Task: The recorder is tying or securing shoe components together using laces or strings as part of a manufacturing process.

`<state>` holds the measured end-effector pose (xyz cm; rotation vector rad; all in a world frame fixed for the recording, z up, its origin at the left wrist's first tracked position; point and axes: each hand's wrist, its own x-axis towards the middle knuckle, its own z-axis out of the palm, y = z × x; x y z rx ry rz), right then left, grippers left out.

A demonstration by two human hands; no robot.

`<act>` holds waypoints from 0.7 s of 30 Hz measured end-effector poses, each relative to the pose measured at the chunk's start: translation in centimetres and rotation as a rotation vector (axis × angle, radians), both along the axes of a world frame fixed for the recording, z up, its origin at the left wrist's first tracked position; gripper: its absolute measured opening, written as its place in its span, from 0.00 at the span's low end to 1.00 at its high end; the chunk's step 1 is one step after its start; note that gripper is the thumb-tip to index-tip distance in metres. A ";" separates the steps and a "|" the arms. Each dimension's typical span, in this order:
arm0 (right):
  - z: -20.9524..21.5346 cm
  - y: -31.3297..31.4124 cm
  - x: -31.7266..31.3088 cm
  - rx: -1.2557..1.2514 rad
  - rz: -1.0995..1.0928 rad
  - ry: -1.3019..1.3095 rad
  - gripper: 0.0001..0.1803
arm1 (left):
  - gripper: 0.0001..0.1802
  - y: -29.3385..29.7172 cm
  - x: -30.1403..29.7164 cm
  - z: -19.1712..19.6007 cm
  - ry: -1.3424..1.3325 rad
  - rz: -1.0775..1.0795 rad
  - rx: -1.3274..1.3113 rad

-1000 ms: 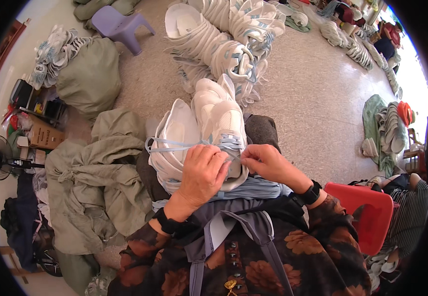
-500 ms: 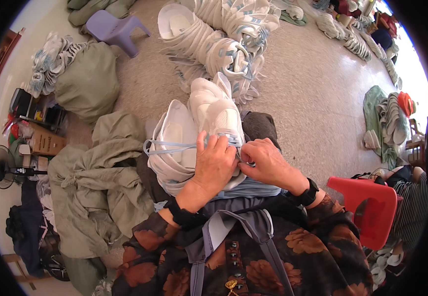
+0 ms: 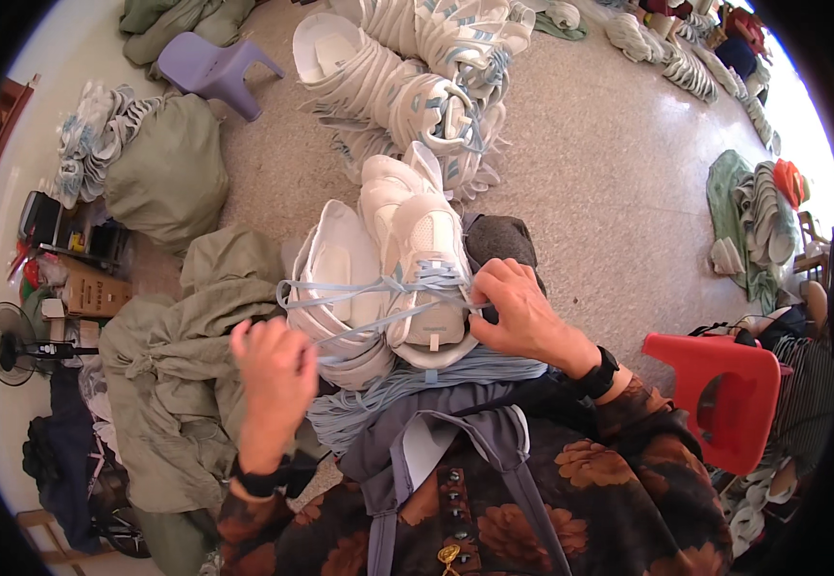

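Observation:
A white sneaker [image 3: 426, 240] with a mesh toe and light blue lacing lies in my lap, its toe pointing away from me. A light blue shoelace [image 3: 359, 331] stretches left from its eyelets toward the curled fingers of my left hand [image 3: 278, 379], which is slightly blurred. My right hand [image 3: 522, 312] pinches a lace at the sneaker's right side, its fingertips partly hidden. To the left, a nested stack of white shoe uppers [image 3: 330, 254] has a lace across it. Under the sneaker lies a bundle of blue laces [image 3: 369, 408] on my lap.
More white shoes [image 3: 398, 91] are piled on the floor ahead. Left are a purple stool [image 3: 215, 72], green cloth sacks [image 3: 172, 173] and a fan [image 3: 12, 341]. A red plastic stool [image 3: 724, 394] stands at right, with a shoe stack [image 3: 767, 221] beyond.
My left hand has moved from the sneaker's lacing out to the left and nearer me, drawing the lace out. The right hand stays by the sneaker's right side. The sneaker's tongue is now uncovered.

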<state>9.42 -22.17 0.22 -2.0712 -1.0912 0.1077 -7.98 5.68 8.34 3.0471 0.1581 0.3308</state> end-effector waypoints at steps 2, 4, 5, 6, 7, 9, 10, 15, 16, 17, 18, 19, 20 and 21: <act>-0.2 -0.7 -0.1 -0.017 -0.021 0.022 0.12 | 0.05 2.5 -3.0 -0.1 0.074 0.062 0.016; -0.3 -0.5 0.0 -0.013 -0.002 0.042 0.13 | 0.05 4.1 -6.6 0.2 0.130 0.118 0.034; -0.4 -0.4 -0.1 -0.021 -0.012 0.050 0.15 | 0.05 4.7 -8.2 -0.1 0.261 0.170 0.029; -0.4 -0.3 -0.2 -0.031 -0.026 0.057 0.17 | 0.05 5.3 -9.8 -0.6 0.392 0.219 0.021; -0.3 -0.1 -0.2 -0.031 -0.017 0.054 0.17 | 0.05 6.0 -11.6 -1.8 0.390 0.227 0.020; 0.0 0.6 -0.2 -0.007 0.014 0.113 0.22 | 0.04 6.7 -14.9 -4.1 0.561 0.100 0.090; 0.1 0.4 -0.2 -0.016 0.006 0.107 0.22 | 0.04 6.5 -14.6 -4.6 0.556 0.091 0.083; 1.2 0.3 -0.4 0.045 -0.011 0.074 0.20 | 0.15 0.7 -7.5 -1.8 0.597 -0.059 -0.654; 1.3 0.4 -0.2 0.040 -0.002 0.069 0.20 | 0.17 -0.8 -5.2 -1.6 0.517 -0.054 -0.728; 1.5 0.5 0.0 0.039 0.039 0.029 0.17 | 0.18 -2.6 -3.1 -1.8 0.314 -0.065 -0.773; 1.7 0.7 0.2 0.038 0.080 -0.012 0.14 | 0.19 -4.3 -1.1 -2.0 0.110 -0.075 -0.812; 1.8 1.2 0.3 0.042 0.094 -0.015 0.14 | 0.19 -5.6 0.8 -2.6 -0.003 -0.094 -0.757; 1.7 2.1 0.2 0.044 0.122 -0.071 0.12 | 0.20 -6.2 2.5 -3.8 -0.117 -0.112 -0.702; 1.7 2.8 0.0 0.044 0.147 -0.125 0.11 | 0.20 -6.5 3.9 -4.7 -0.124 -0.101 -0.701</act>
